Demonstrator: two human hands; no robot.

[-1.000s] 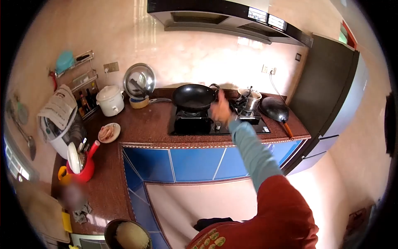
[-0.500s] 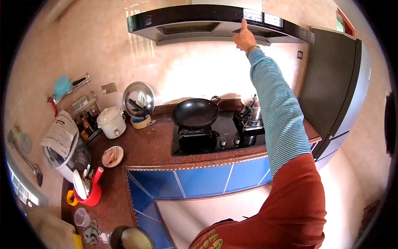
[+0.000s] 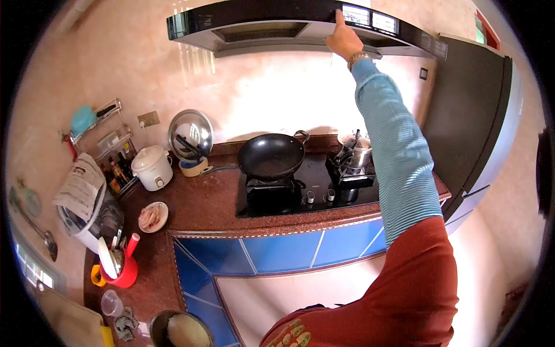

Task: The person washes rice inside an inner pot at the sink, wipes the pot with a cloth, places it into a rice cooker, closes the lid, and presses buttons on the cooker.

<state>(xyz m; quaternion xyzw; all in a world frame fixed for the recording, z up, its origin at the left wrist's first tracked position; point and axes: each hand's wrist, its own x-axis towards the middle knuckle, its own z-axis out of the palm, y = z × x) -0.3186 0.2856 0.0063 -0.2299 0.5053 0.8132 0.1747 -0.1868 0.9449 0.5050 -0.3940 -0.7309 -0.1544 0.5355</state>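
Raised high, my right hand (image 3: 345, 41) reaches up to the black range hood (image 3: 254, 16). Its index finger is stretched out, and the fingertip is at the hood's front panel, just left of the bright reflections. The other fingers look curled, and nothing is held. Below the hood, a black wok (image 3: 271, 157) sits on the left burner of the glass gas hob (image 3: 312, 199). On the right burner stands a steel pot (image 3: 359, 155), partly hidden by my sleeve. My left hand is out of view.
A shiny lid (image 3: 191, 130) leans against the wall beside a white cooker (image 3: 152, 168). On the counter are a plate of raw meat (image 3: 152, 217), a red utensil holder (image 3: 122, 272) and a pot (image 3: 162, 329). A tall dark fridge (image 3: 465, 110) stands at right.
The view has shifted slightly, with the hood now higher in the frame. My right index finger stays raised at the hood's front panel.
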